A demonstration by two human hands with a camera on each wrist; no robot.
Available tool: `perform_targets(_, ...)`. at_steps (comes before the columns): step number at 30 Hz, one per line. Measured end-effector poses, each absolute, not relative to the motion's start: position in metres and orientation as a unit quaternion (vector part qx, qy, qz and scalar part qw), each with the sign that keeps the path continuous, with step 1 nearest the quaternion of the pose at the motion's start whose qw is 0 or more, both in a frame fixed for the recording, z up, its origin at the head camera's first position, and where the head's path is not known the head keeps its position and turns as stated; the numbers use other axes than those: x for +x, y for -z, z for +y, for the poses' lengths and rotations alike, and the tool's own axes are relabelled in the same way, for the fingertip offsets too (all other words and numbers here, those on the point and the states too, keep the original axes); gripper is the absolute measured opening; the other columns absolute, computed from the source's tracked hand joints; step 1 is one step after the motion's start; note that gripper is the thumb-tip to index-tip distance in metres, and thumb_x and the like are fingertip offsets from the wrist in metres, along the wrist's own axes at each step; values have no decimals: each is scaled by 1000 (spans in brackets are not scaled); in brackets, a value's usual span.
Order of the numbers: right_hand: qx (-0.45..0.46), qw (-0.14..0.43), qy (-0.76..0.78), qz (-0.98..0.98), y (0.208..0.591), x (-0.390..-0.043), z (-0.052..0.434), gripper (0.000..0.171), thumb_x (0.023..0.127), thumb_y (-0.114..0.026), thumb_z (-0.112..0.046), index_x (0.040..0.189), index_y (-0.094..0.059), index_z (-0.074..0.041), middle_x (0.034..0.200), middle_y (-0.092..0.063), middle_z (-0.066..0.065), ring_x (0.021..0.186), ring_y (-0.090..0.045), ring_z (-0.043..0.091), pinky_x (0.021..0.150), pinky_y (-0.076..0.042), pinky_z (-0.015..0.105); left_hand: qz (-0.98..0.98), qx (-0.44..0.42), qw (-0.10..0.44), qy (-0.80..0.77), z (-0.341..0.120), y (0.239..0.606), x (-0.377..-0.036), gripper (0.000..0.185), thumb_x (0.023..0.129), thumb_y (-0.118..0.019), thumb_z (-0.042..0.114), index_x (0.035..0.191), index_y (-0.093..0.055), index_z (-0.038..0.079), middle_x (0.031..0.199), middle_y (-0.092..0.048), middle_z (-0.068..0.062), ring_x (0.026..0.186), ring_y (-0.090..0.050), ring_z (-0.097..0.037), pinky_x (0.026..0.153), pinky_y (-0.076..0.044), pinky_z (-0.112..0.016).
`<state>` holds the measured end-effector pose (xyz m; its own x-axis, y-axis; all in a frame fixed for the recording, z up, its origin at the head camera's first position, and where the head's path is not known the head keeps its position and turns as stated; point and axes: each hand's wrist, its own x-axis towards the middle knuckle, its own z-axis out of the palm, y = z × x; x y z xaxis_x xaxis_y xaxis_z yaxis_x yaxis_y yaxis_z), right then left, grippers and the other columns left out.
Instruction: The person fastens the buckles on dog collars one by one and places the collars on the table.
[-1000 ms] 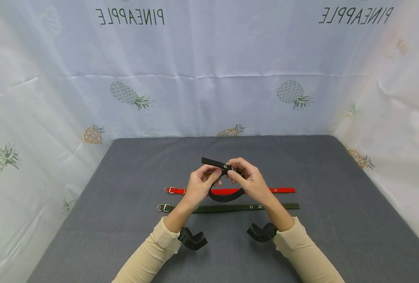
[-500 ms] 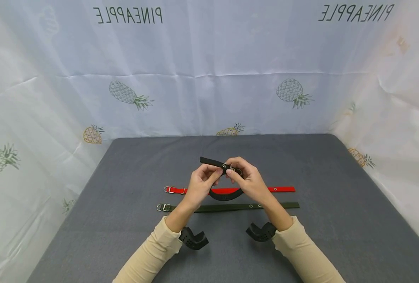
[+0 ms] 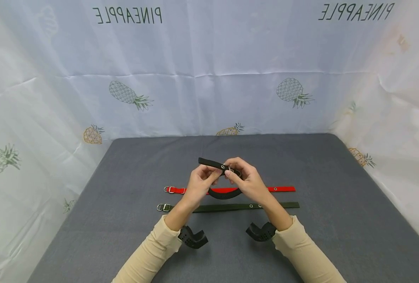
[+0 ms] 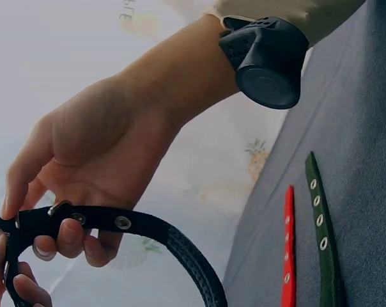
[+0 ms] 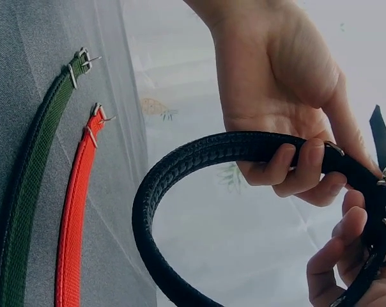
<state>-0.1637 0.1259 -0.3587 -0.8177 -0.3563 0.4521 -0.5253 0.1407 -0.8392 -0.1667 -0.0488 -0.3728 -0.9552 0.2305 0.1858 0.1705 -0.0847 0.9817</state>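
I see a black collar (image 3: 225,194) with silver eyelets at centre frame, a red collar (image 3: 283,189) and a dark green collar (image 3: 230,207) below it on the grey counter (image 3: 337,220), cream sleeves (image 3: 149,255), and a white backdrop (image 3: 209,78) with a pineapple print.

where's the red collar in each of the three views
Head: the red collar lies flat across the middle of the mat, partly behind the hands.
Left wrist: lower right, a thin upright red strip.
Right wrist: lower left, running up to its metal buckle.
Shared landmark: the green collar lies beside it in all three.
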Motion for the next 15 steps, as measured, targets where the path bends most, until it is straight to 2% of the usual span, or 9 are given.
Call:
perform_targets(2,296,68,-586,-751,360,-164,126,18,97,-54,-6,114,-56,1,83,-58,17,65,-51,9,54,-43,22,676,146,21,-722,-50,373,-167,19,95,-56,4,105,-56,-12,72,-54,12,66,-48,-4,67,-44,-18)
perform_targets(7,302,58,-583,-752,361,-165,124,22,98,-54,-10,118,-55,0,85,-60,18,65,-53,17,56,-44,24,666,155,15,-729,-53,370,-165,20,95,-57,5,104,-55,-12,72,-53,13,67,-47,-4,67,-43,-18)
perform_targets(9,303,55,-583,-752,361,-165,123,23,99,-54,-11,119,-55,-1,83,-59,15,64,-52,17,55,-43,24,661,162,13,-733,-55,370,-165,18,95,-58,6,102,-56,-10,73,-54,13,66,-47,-5,67,-43,-19)
perform_targets(13,307,60,-586,-748,363,-166,123,22,98,-54,-11,117,-57,0,78,-58,6,61,-50,12,52,-41,24,653,173,15,-737,-56,371,-166,2,93,-61,6,92,-61,4,71,-54,12,65,-46,-5,65,-42,-20)
perform_targets(15,310,62,-592,-741,363,-166,123,21,98,-55,-11,114,-58,1,77,-59,2,59,-50,13,51,-41,24,653,172,20,-737,-56,372,-167,8,92,-62,7,88,-62,13,71,-56,13,64,-46,-6,64,-41,-20)
